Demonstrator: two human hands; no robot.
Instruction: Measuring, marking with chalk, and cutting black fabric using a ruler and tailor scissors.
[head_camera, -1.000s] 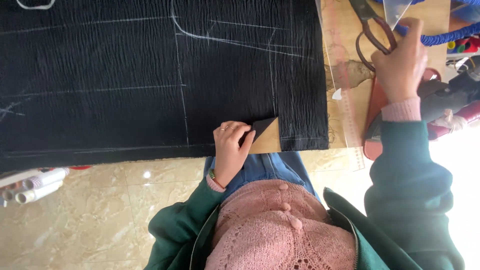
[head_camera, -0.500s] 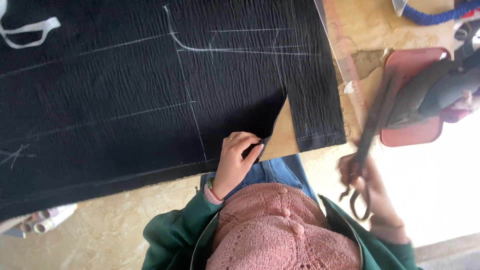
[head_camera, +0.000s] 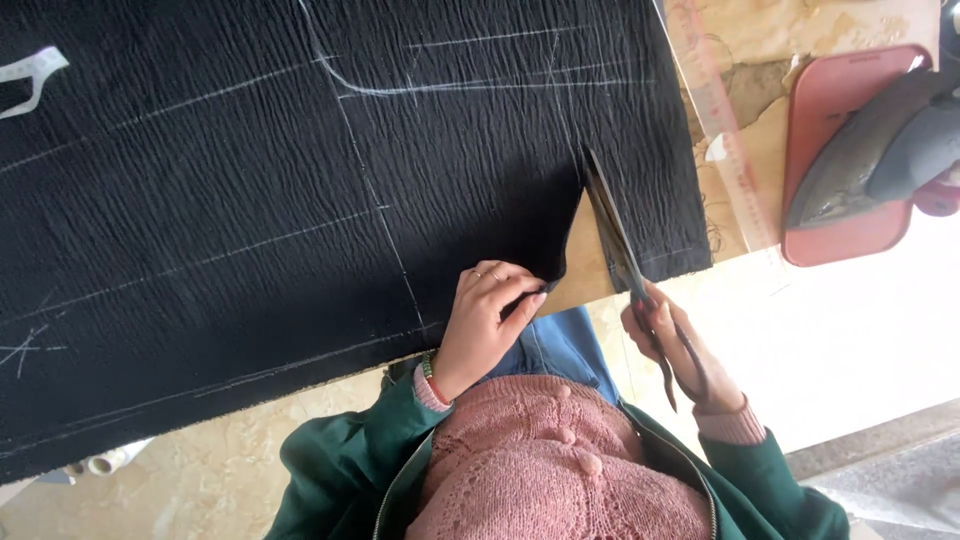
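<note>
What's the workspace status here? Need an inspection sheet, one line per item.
Surface: wooden table, mostly covered by fabric.
Job's things: black fabric with chalk lines, partly slit from its near edge; scissors in the slit.
Clutter: transparent ruler beside the fabric; iron on a red mat; white strip at far left.
Hands: left hand pinches the cut edge; right hand grips the scissor handles.
Cables: nothing seen.
Surroundings: pale tiled floor; white tubes under the table edge.
</note>
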